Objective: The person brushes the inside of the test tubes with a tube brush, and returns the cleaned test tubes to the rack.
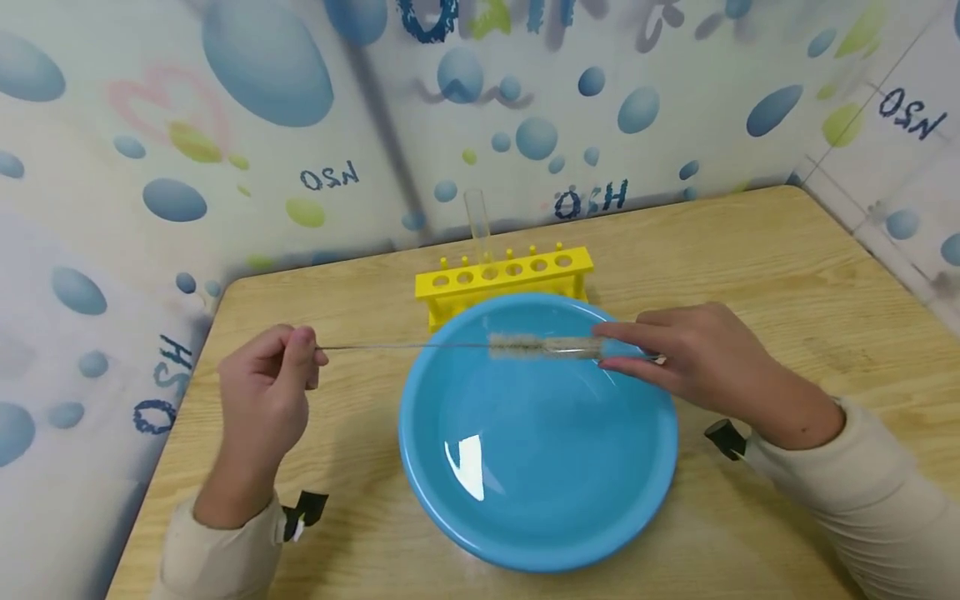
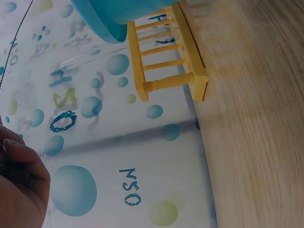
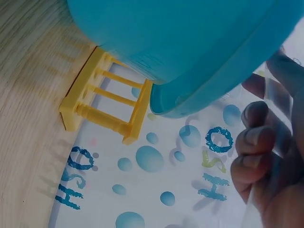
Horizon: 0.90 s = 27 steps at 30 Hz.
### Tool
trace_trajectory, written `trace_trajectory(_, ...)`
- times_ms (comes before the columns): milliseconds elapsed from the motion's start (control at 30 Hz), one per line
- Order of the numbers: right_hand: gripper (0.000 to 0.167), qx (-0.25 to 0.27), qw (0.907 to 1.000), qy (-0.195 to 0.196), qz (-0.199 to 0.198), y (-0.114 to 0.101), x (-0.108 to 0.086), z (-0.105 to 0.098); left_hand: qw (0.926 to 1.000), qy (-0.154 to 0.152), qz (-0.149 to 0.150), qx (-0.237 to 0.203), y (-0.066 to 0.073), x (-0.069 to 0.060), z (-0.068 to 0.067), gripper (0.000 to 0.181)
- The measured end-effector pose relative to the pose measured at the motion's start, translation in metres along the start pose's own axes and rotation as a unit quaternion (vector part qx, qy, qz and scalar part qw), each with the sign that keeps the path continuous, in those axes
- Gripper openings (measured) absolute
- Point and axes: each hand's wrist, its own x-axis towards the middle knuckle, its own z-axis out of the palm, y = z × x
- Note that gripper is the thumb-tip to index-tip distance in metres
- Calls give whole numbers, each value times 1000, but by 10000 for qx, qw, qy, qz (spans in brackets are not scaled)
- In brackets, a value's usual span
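Note:
Over the blue basin point(image 1: 540, 554), a clear test tube point(image 1: 581, 347) lies level in my right hand point(image 1: 701, 358), held between thumb and fingers. The pale bristles of a test tube brush point(image 1: 512, 346) sit partly inside the tube's left end and partly outside it. My left hand point(image 1: 266, 387) pinches the far end of the brush's thin wire handle point(image 1: 390, 346), left of the basin. In the right wrist view, the fingers point(image 3: 256, 140) curl about the clear tube point(image 3: 279, 102). Only part of the left hand point(image 2: 21, 185) appears in the left wrist view.
Behind the basin stands a yellow test tube rack point(image 1: 502, 279), its front partly hidden by the rim. Another clear test tube point(image 1: 477, 218) stands upright in it. The wooden table point(image 1: 750, 267) meets a patterned wall point(image 1: 360, 117) at the back.

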Motion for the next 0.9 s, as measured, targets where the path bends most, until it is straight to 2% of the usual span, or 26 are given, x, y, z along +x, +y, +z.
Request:
trace_trajectory(33, 62, -49, 10000, 14, -14, 0, 0, 0, 9999, -32, -98, -57, -1, -2, -1, 33)
trace_trajectory(67, 56, -6, 10000, -16, -16, 0, 0, 0, 9999, -58, -150, -63, -3, -3, -2, 32)
trace_trajectory(133, 43, 255, 9994, -224, 75, 0, -1, -1, 9999, -74, -66, -85, -5, -6, -4, 32)
trace_trajectory(200, 33, 627, 9960, -580, 264, 1, -1, -3, 9997, -68, 217, -68, -8, -7, -5, 33)
trace_trajectory(333, 29, 1323, 9810, -1264, 645, 1, -2, -7, 9953, 122, 939, 190, -12, -6, -4, 44)
trace_trajectory(400, 27, 1456, 9760, -1439, 739, 2, -3, -7, 9925, 220, 1183, 208, -14, -4, -2, 49)
trace_trajectory(467, 26, 1434, 9771, -1387, 738, 3, -3, -7, 9908, 319, 1291, 230, -17, -3, -1, 52)
trace_trajectory(567, 29, 1044, 9870, -1030, 658, 4, -3, -5, 9920, 321, 1200, 232, -19, -1, -1, 51)
trace_trajectory(700, 32, 428, 9978, -379, 323, 8, -2, -2, 9966, 265, 766, 156, -19, -3, -1, 44)
trace_trajectory(833, 57, -40, 10000, 53, -51, 9, -1, -1, 9989, 307, 353, -5, -18, -5, -2, 35)
trace_trajectory(900, 59, -87, 9999, 110, -72, 9, 0, -1, 9990, 346, 271, -61, -18, -5, -3, 34)
